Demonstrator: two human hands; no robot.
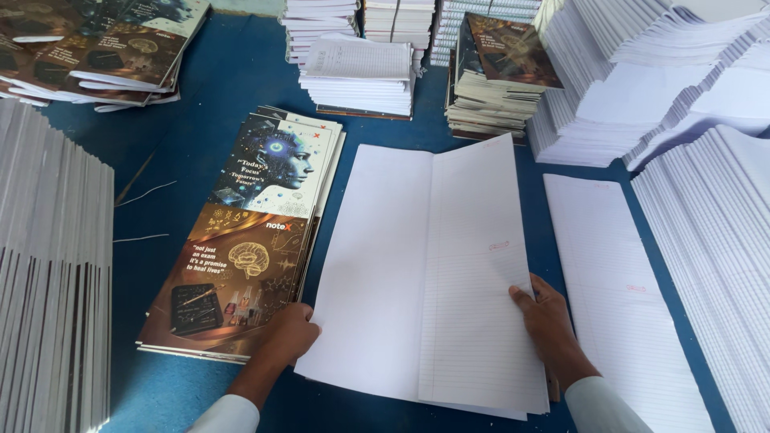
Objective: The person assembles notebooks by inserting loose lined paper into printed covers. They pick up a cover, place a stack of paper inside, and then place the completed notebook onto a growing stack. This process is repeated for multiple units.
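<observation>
Paper sheets and printed covers on blue table (pixel 224 72), both hands on folded ruled sheets.
Far left: tall edge-on paper stack (pixel 52 265). Next: pile of printed covers (pixel 249 240), flat on table; left hand (pixel 285 337) rests at its lower right corner, fingers curled at sheet edge, grip unclear. Centre: folded ruled sheets (pixel 425 273), lying flat, just beside covers. Right hand (pixel 545 321) pinches their right edge, thumb on top. Right: single ruled stack (pixel 618 305), then tall fanned white stacks (pixel 714 265).
</observation>
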